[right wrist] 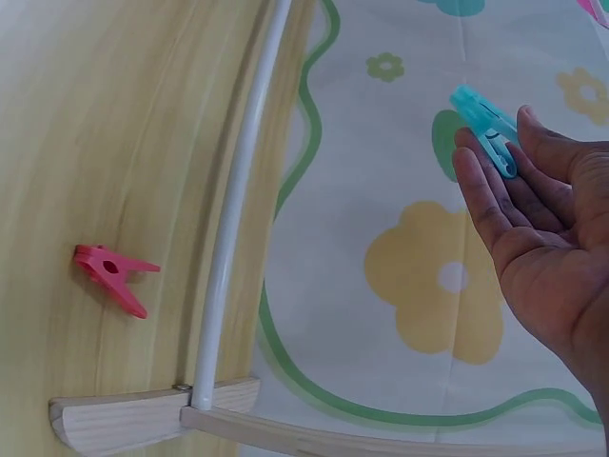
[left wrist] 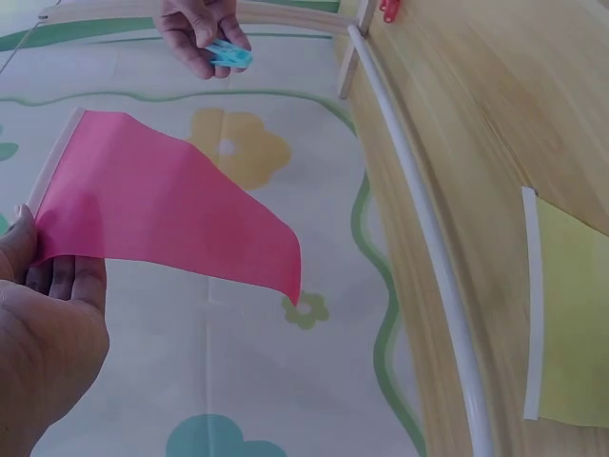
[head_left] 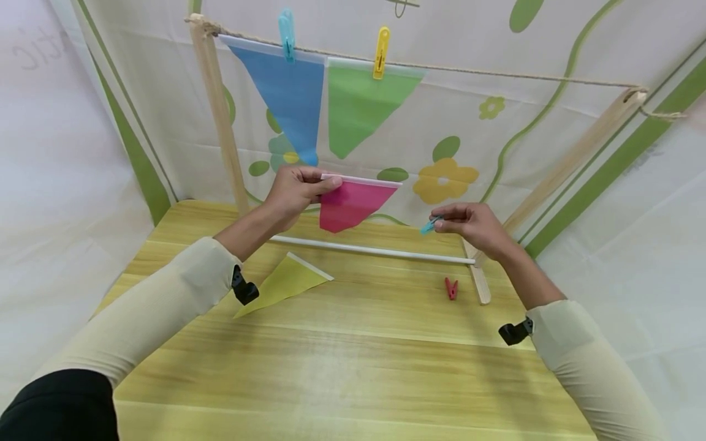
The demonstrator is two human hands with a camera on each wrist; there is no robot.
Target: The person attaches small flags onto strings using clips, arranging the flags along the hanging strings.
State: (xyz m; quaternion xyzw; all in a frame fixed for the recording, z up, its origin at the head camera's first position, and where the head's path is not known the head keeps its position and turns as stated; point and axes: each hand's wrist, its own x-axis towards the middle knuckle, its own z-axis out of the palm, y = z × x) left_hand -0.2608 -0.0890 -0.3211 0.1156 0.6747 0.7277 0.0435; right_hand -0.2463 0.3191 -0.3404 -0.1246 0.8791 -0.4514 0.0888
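Observation:
My left hand (head_left: 295, 193) pinches a pink pennant flag (head_left: 358, 202) by one end of its white top edge, below the hanging flags. In the left wrist view the pink flag (left wrist: 171, 200) spreads out with its tip curling. My right hand (head_left: 474, 223) holds a light blue clothespin (head_left: 430, 225) between thumb and fingers, to the right of the flag and apart from it. On the twine (head_left: 496, 74) hang a blue flag (head_left: 292, 92) under a blue clothespin (head_left: 287, 35) and a green flag (head_left: 369, 101) under a yellow clothespin (head_left: 381, 52).
A yellow flag (head_left: 287, 283) lies on the wooden table (head_left: 342, 361) at left. Near the right foot of the frame lies a red clothespin (head_left: 451, 288). A white rod (head_left: 375, 250) joins the wooden posts low down. Behind hangs a flower-printed cloth (head_left: 444, 180).

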